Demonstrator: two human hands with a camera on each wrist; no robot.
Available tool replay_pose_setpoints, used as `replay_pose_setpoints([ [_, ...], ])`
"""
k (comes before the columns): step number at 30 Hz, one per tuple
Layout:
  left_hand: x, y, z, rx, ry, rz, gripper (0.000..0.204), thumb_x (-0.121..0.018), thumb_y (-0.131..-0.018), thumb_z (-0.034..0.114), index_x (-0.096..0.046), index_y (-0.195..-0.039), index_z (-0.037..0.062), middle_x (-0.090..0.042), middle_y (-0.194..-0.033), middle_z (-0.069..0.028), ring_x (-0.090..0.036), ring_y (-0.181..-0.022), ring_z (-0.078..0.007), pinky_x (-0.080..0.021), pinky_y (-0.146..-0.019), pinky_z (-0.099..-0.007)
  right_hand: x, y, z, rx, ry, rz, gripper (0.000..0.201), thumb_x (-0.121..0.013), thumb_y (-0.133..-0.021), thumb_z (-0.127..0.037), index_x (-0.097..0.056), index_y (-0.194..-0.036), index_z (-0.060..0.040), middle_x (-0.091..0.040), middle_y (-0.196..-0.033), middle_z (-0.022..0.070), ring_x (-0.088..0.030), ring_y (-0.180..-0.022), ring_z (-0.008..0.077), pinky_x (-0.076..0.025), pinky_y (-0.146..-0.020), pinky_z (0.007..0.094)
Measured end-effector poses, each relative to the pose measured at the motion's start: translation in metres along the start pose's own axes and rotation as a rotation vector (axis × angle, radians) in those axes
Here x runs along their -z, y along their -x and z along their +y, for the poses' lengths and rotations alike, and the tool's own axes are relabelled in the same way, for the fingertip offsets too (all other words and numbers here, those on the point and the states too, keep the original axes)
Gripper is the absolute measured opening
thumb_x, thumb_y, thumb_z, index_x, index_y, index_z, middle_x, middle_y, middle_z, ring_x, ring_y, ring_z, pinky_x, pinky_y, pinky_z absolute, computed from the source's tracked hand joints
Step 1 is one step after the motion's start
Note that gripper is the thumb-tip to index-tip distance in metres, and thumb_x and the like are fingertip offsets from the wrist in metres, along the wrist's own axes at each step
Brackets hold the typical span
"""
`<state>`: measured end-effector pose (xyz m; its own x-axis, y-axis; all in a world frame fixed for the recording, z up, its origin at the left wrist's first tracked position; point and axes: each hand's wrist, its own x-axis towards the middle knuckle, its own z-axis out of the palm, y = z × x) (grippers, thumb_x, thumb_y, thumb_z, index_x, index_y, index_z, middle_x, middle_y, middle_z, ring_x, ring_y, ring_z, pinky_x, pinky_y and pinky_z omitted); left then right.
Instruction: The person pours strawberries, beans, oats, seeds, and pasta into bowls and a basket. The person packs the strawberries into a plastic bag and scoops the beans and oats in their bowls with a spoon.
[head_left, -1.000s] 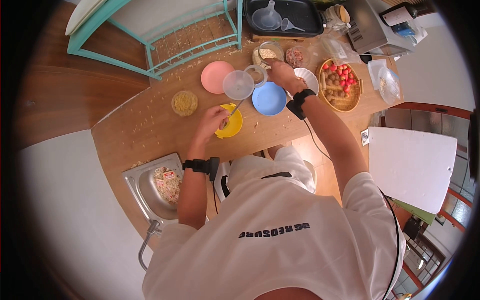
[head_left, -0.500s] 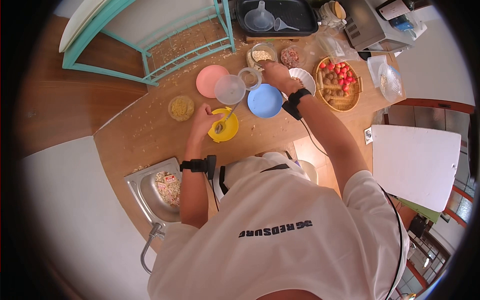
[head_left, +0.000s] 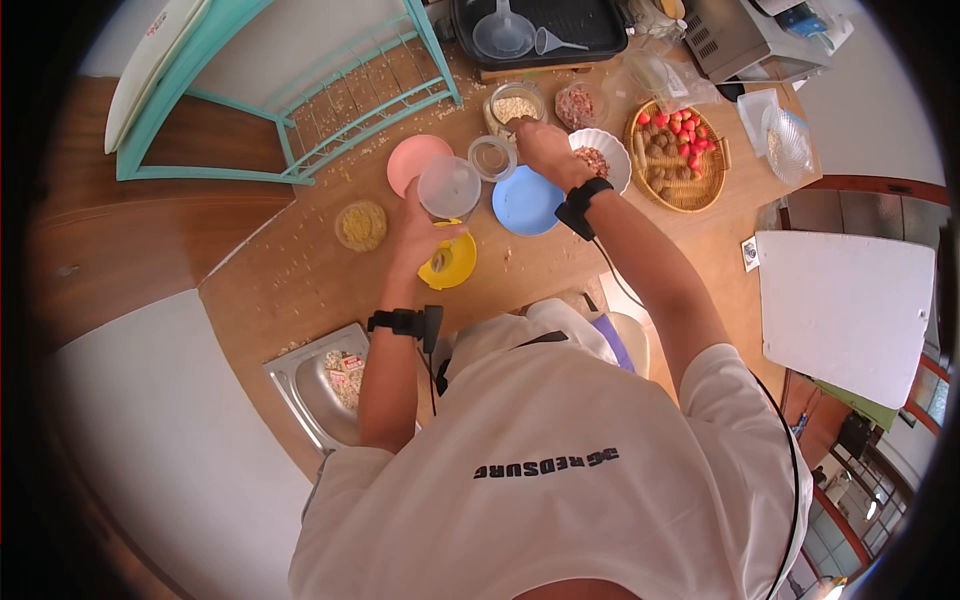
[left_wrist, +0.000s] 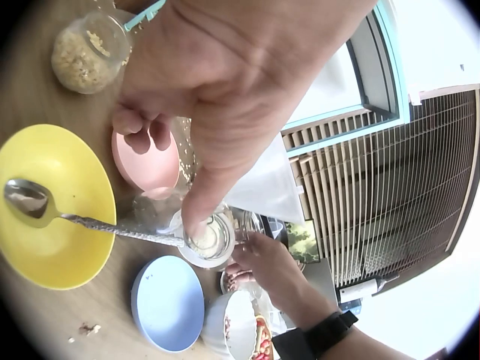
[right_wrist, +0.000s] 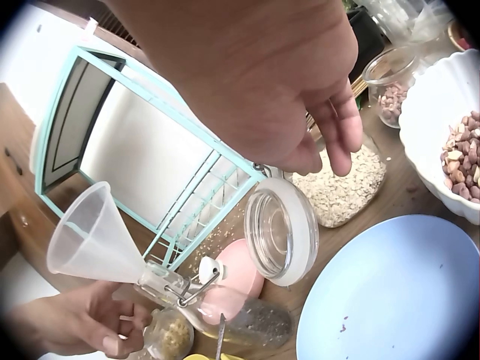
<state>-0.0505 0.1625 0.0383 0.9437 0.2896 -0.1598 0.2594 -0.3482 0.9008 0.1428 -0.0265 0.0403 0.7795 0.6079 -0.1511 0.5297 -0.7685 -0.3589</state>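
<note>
My left hand is beside the clear funnel, with its fingers loosely bent and nothing seen in them. The funnel stands in the neck of a glass bottle. Below that hand, a metal spoon leans in the yellow bowl. Over the glass jar of oats is my right hand, its fingers bent down at the mouth; whether they touch the rim I cannot tell. The jar's glass lid hangs open.
A pink plate, a blue plate and a white fluted bowl of nuts lie close by. A jar of yellow bits is at the left, a fruit basket at the right. Behind are a turquoise rack and a black tray.
My left hand has let go of the spoon, which now leans in the yellow bowl, and has moved up beside the funnel. My right hand has stayed at the oats jar.
</note>
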Motion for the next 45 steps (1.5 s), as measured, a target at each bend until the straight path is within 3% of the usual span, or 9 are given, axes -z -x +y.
replay_pose_setpoints([
  [2, -0.006, -0.008, -0.003, -0.1, 0.003, -0.094, 0.086, -0.085, -0.061, 0.012, -0.039, -0.133, -0.0006, -0.051, -0.126, -0.0166, -0.05, -0.116, -0.0248, -0.044, -0.092, -0.0346, 0.0, -0.005, 0.0, -0.031, 0.029, -0.08, 0.03, -0.059, -0.075, -0.004, -0.065, -0.105, -0.0082, -0.068, -0.098, 0.0175, -0.066, -0.092, 0.0329, -0.053, -0.078, 0.0425],
  [4, -0.014, -0.012, -0.01, 0.069, -0.003, -0.129, 0.072, -0.084, -0.062, 0.01, -0.05, -0.124, 0.0017, -0.054, -0.125, -0.0128, -0.053, -0.114, -0.0224, -0.045, -0.092, -0.0342, -0.004, -0.008, 0.004, 0.001, 0.025, -0.056, 0.028, -0.057, -0.078, -0.007, -0.065, -0.105, -0.009, -0.068, -0.094, 0.0184, -0.066, -0.089, 0.0346, -0.052, -0.076, 0.0443],
  [8, -0.03, -0.014, -0.008, 0.021, 0.225, -0.036, 0.062, -0.084, -0.063, 0.009, -0.057, -0.118, 0.0039, -0.059, -0.118, -0.0098, -0.056, -0.108, -0.0218, -0.045, -0.091, -0.0347, -0.013, -0.014, 0.018, 0.065, 0.025, -0.044, 0.027, -0.057, -0.08, -0.012, -0.065, -0.105, -0.0086, -0.067, -0.091, 0.0198, -0.065, -0.086, 0.0365, -0.051, -0.075, 0.0466],
  [20, -0.049, -0.038, -0.035, -0.101, -0.156, 0.092, 0.043, -0.077, -0.075, 0.016, -0.06, -0.113, 0.0046, -0.064, -0.106, -0.0082, -0.06, -0.098, -0.0227, -0.048, -0.086, -0.0352, 0.012, -0.009, 0.012, 0.07, 0.015, -0.133, 0.029, -0.053, -0.081, -0.005, -0.065, -0.108, -0.0105, -0.068, -0.099, 0.0159, -0.064, -0.096, 0.033, -0.051, -0.081, 0.0438],
  [29, -0.038, -0.039, -0.028, -0.137, -0.128, 0.17, 0.039, -0.068, -0.082, 0.015, -0.058, -0.118, 0.0058, -0.059, -0.119, -0.0125, -0.057, -0.109, -0.0266, -0.046, -0.09, -0.0361, 0.004, -0.01, 0.021, 0.106, -0.021, -0.096, 0.027, -0.058, -0.084, -0.017, -0.065, -0.11, -0.0122, -0.068, -0.095, 0.0174, -0.065, -0.091, 0.0347, -0.05, -0.079, 0.045],
  [34, -0.023, -0.037, -0.043, -0.096, -0.012, 0.184, 0.049, -0.077, -0.073, 0.013, -0.057, -0.117, 0.0044, -0.061, -0.114, -0.0112, -0.057, -0.108, -0.0257, -0.045, -0.092, -0.0362, 0.003, -0.011, 0.02, 0.094, -0.028, -0.082, 0.029, -0.056, -0.082, -0.011, -0.067, -0.108, -0.0134, -0.069, -0.095, 0.0159, -0.066, -0.091, 0.0327, -0.051, -0.079, 0.0433],
  [37, -0.008, -0.03, -0.031, -0.092, -0.129, 0.229, 0.036, -0.067, -0.083, 0.012, -0.058, -0.116, 0.0032, -0.062, -0.112, -0.0121, -0.059, -0.105, -0.0245, -0.046, -0.089, -0.0338, 0.005, -0.013, 0.018, 0.078, -0.014, -0.116, 0.028, -0.056, -0.083, -0.013, -0.067, -0.108, -0.0139, -0.068, -0.095, 0.0157, -0.065, -0.091, 0.0327, -0.051, -0.08, 0.0435],
  [40, 0.005, -0.031, -0.016, 0.039, -0.185, 0.173, 0.035, -0.069, -0.081, 0.011, -0.059, -0.113, 0.0031, -0.063, -0.11, -0.0116, -0.059, -0.103, -0.0239, -0.046, -0.088, -0.0344, 0.005, -0.013, 0.018, 0.097, -0.004, -0.096, 0.026, -0.056, -0.084, -0.016, -0.067, -0.108, -0.0141, -0.068, -0.095, 0.0156, -0.065, -0.091, 0.0331, -0.051, -0.08, 0.0438],
  [45, 0.004, -0.026, -0.039, 0.038, -0.044, 0.229, 0.031, -0.067, -0.081, 0.014, -0.061, -0.108, 0.0018, -0.066, -0.099, -0.0134, -0.062, -0.095, -0.0271, -0.047, -0.084, -0.0373, -0.005, -0.019, 0.022, 0.102, -0.008, -0.045, 0.022, -0.059, -0.083, -0.019, -0.069, -0.101, -0.0118, -0.068, -0.09, 0.0176, -0.065, -0.087, 0.0355, -0.051, -0.078, 0.0449],
])
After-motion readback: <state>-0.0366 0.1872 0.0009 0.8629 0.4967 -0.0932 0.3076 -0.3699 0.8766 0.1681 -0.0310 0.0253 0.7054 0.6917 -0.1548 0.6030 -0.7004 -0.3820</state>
